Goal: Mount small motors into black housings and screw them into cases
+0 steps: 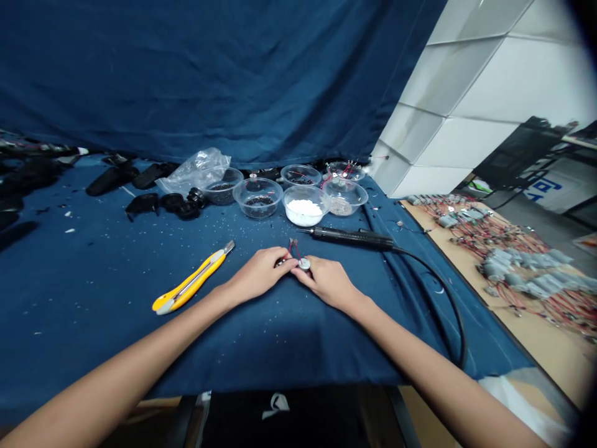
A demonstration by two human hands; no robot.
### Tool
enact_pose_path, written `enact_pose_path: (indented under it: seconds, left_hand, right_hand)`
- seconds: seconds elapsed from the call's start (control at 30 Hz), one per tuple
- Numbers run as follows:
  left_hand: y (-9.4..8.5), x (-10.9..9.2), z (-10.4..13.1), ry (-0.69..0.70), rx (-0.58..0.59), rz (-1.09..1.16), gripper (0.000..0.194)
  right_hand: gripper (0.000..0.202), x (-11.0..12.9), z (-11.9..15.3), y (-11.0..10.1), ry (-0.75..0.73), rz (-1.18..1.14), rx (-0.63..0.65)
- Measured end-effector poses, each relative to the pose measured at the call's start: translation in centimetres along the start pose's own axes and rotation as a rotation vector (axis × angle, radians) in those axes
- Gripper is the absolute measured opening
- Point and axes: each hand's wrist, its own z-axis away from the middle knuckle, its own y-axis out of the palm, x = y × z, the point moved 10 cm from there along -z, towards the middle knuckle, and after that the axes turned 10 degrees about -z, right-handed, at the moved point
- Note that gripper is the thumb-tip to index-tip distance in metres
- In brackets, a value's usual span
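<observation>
My right hand pinches a small round silver part between thumb and fingers. Thin red wires rise from it to a tiny metallic piece just beyond my fingertips. My left hand is closed beside it, its thumb touching or nearly touching my right one. A small dark and shiny bit shows at the left fingertips, too small to name. On the cloth to the left lies a yellow utility knife. Behind the right hand rests a black electric screwdriver, its tip toward the left.
Clear plastic bowls hold dark screws, white bits, grey bits and red-wired parts. A plastic bag and black casings lie left. The screwdriver's cable curves right, near a board of grey wired parts.
</observation>
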Motion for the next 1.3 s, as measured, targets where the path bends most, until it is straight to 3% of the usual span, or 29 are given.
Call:
enact_pose_path:
  seconds: [0.07,0.17,0.33,0.47,0.57,0.7,0.77,0.9,1.0,1.2,1.3]
  left_hand:
    - [0.0,-0.4,0.5,-0.045,-0.036,0.113,0.028]
    - [0.5,-1.4,0.3,-0.025,-0.054,0.206,0.040]
    - [1.1,-2.4,-1.1,0.038,-0.043,0.134,0.023]
    - [0.6,-2.5,-1.5,0.077,-0.072,0.164,0.026]
    - [0.4,-2.5,-1.3,0.085,-0.069,0.185,0.029]
    - [0.9,-3.0,-0.7,0.102,0.011,0.220,0.034]
    - [1.1,-3.3,-0.5,0.099,0.045,0.233,0.033]
    - [1.6,-3.2,-0.7,0.050,0.067,0.341,0.031]
    - [2.1,-2.9,-1.5,0.000,0.088,0.447,0.027]
    - [2.4,-2.9,-2.8,0.008,0.091,0.375,0.031]
    - [2.7,-3.1,-2.8,0.021,0.087,0.403,0.032]
  right_hand:
    - [0.037,-0.1,0.0,0.1,0.018,0.003,0.018]
    - [0.030,0.2,0.0,0.5,0.013,0.007,0.052]
    - [0.036,0.2,0.2,0.3,-0.016,-0.105,0.063]
    - [0.040,-1.3,-0.1,-0.9,-0.020,-0.485,0.064]
    - [0.051,-3.5,-0.8,-1.8,0.060,-0.822,0.014]
    - [0.065,-4.8,-1.9,-1.2,0.152,-0.973,-0.001]
    - [0.061,-4.9,-2.3,-0.8,0.172,-1.033,-0.005]
    - [0.031,-5.2,-2.3,-2.9,0.123,-0.931,-0.195]
    - [0.020,-5.0,-1.6,-5.0,0.065,-0.778,-0.339]
    - [0.022,-6.2,-0.6,-4.5,0.204,-0.877,-0.326]
    - [0.018,-6.9,-0.1,-5.1,0.234,-0.791,-0.407]
